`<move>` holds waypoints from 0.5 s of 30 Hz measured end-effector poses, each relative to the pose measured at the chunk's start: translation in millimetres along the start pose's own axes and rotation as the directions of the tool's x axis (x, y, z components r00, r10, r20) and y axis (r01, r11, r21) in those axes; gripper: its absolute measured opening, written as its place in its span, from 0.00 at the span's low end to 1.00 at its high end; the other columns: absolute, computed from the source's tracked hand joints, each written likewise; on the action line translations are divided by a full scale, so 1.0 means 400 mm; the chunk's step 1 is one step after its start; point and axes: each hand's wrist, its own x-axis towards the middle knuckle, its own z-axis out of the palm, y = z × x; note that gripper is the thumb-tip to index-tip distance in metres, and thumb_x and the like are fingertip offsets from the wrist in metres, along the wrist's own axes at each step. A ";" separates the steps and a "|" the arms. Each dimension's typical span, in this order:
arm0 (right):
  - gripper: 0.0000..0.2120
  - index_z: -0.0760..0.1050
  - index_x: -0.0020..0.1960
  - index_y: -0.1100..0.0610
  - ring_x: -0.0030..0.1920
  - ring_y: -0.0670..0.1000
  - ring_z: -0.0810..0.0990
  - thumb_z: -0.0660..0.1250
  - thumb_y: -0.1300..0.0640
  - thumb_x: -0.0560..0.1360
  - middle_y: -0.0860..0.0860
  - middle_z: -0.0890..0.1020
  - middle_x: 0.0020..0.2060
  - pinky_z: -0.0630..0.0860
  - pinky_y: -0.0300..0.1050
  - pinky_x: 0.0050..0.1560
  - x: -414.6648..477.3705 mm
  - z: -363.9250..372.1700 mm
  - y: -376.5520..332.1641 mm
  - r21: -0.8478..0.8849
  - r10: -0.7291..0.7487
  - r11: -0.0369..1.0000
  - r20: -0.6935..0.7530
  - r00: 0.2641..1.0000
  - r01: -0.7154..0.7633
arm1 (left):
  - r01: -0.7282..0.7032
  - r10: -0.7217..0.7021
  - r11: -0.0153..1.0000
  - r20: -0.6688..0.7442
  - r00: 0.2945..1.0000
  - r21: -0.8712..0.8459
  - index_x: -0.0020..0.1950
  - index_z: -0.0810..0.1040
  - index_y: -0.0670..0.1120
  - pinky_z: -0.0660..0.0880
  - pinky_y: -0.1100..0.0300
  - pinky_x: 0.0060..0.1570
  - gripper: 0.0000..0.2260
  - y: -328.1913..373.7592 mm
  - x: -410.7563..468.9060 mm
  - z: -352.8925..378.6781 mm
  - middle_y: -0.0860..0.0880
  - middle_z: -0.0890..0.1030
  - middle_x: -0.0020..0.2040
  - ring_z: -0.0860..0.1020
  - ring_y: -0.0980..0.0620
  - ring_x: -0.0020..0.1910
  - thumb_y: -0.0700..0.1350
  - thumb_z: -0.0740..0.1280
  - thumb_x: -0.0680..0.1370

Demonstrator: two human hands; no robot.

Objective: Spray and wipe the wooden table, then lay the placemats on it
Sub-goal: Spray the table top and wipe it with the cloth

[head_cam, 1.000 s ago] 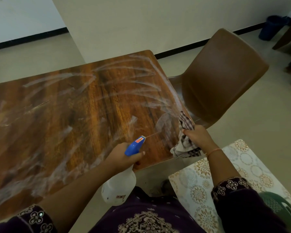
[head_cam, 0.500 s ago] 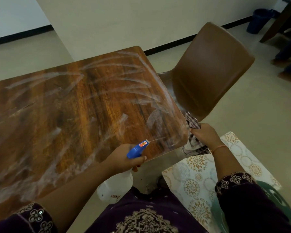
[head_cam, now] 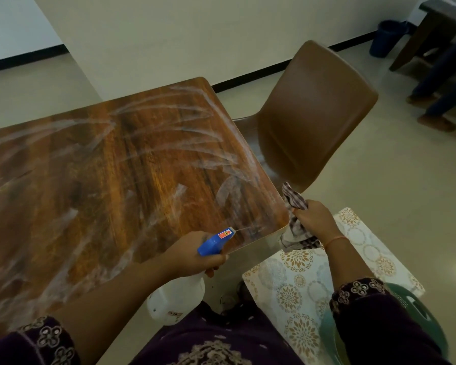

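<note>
Wooden table (head_cam: 103,180): fills the left and centre of the view. The grain is dark brown to orange. White streaks and smears arc across most of the top, densest toward the near right corner.

Brown plastic chair (head_cam: 316,114): stands at the table's right edge with its seat tucked partly under it and its back facing the camera side.

Placemat (head_cam: 295,293): cream, printed with gold and pale blue round motifs. It lies flat on a green plastic seat (head_cam: 427,317) to the person's right, off the table and below the level of its corner. Whether more than one mat is stacked there cannot be told.

Spray bottle (head_cam: 177,299): white body with a blue trigger head. It is held at the table's near edge, the body hanging below the tabletop. The nozzle points at the near right corner, and a thin line runs from its tip toward the wood.

Checked cloth (head_cam: 295,201): bunched, just off the table's right corner, with its ends sticking out above and below the fist.

Left hand (head_cam: 192,256): fingers wrap around the bottle's neck under the trigger head.

Right hand (head_cam: 313,219): clenches around the cloth. A thin orange thread circles the wrist.
</note>
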 end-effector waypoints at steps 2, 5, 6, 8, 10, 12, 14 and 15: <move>0.06 0.72 0.40 0.59 0.40 0.57 0.73 0.62 0.60 0.76 0.55 0.74 0.35 0.65 0.43 0.41 0.010 0.007 -0.002 0.008 -0.017 1.000 -0.009 1.000 0.017 | 0.001 0.000 1.000 -0.027 1.000 0.018 0.37 0.74 0.46 0.79 0.62 0.37 0.09 0.000 0.007 0.002 0.51 0.80 0.32 0.81 0.57 0.31 0.44 0.68 0.76; 0.06 0.72 0.42 0.60 0.40 0.57 0.73 0.62 0.61 0.77 0.57 0.75 0.38 0.65 0.44 0.43 0.029 0.016 -0.008 0.023 -0.035 0.999 -0.015 0.999 0.035 | -0.008 0.007 1.000 -0.075 0.997 -0.015 0.36 0.72 0.47 0.78 0.57 0.38 0.09 0.002 0.020 -0.009 0.51 0.79 0.31 0.81 0.55 0.31 0.42 0.69 0.75; 0.06 0.71 0.42 0.60 0.41 0.57 0.73 0.61 0.61 0.77 0.57 0.75 0.38 0.65 0.44 0.44 0.037 0.017 -0.007 0.029 -0.037 0.999 -0.018 0.999 0.038 | -0.008 0.006 0.999 -0.065 0.998 -0.031 0.37 0.72 0.47 0.78 0.57 0.38 0.09 0.005 0.026 -0.012 0.51 0.79 0.32 0.81 0.55 0.31 0.42 0.69 0.75; 0.06 0.72 0.43 0.60 0.42 0.57 0.73 0.61 0.60 0.78 0.57 0.75 0.40 0.65 0.44 0.45 0.051 0.016 -0.006 0.038 -0.040 0.998 -0.028 0.999 0.041 | -0.010 0.009 0.998 -0.029 1.000 -0.055 0.38 0.73 0.48 0.79 0.58 0.37 0.08 0.014 0.037 -0.014 0.49 0.80 0.34 0.82 0.54 0.31 0.41 0.69 0.75; 0.06 0.72 0.45 0.60 0.43 0.57 0.73 0.61 0.59 0.78 0.57 0.76 0.41 0.65 0.43 0.46 0.061 0.012 -0.001 0.041 -0.043 0.998 -0.040 0.998 0.044 | -0.033 0.031 0.999 -0.043 0.999 -0.036 0.36 0.73 0.50 0.77 0.66 0.34 0.10 0.020 0.046 -0.009 0.53 0.80 0.31 0.81 0.57 0.30 0.42 0.69 0.75; 0.06 0.73 0.47 0.60 0.43 0.57 0.74 0.61 0.59 0.79 0.57 0.76 0.42 0.66 0.43 0.46 0.068 0.008 0.006 0.042 -0.041 0.998 -0.061 0.997 0.043 | -0.059 0.060 0.998 -0.097 0.993 0.011 0.33 0.70 0.51 0.71 0.73 0.31 0.13 0.026 0.053 0.000 0.59 0.78 0.27 0.78 0.61 0.27 0.42 0.69 0.75; 0.07 0.75 0.50 0.62 0.44 0.57 0.74 0.61 0.59 0.79 0.57 0.76 0.42 0.66 0.43 0.46 0.074 0.007 0.015 0.040 -0.037 0.998 -0.076 0.996 0.040 | -0.081 0.084 0.996 -0.151 0.985 0.027 0.32 0.68 0.52 0.67 0.75 0.28 0.15 0.029 0.058 0.004 0.61 0.75 0.24 0.75 0.63 0.25 0.42 0.69 0.75; 0.08 0.75 0.51 0.63 0.44 0.57 0.74 0.61 0.59 0.79 0.57 0.76 0.42 0.66 0.43 0.46 0.076 0.007 0.018 0.042 -0.035 0.998 -0.081 0.996 0.039 | -0.089 0.091 0.996 -0.161 0.983 0.023 0.32 0.67 0.53 0.67 0.75 0.28 0.16 0.031 0.061 0.003 0.62 0.75 0.24 0.74 0.63 0.24 0.41 0.68 0.75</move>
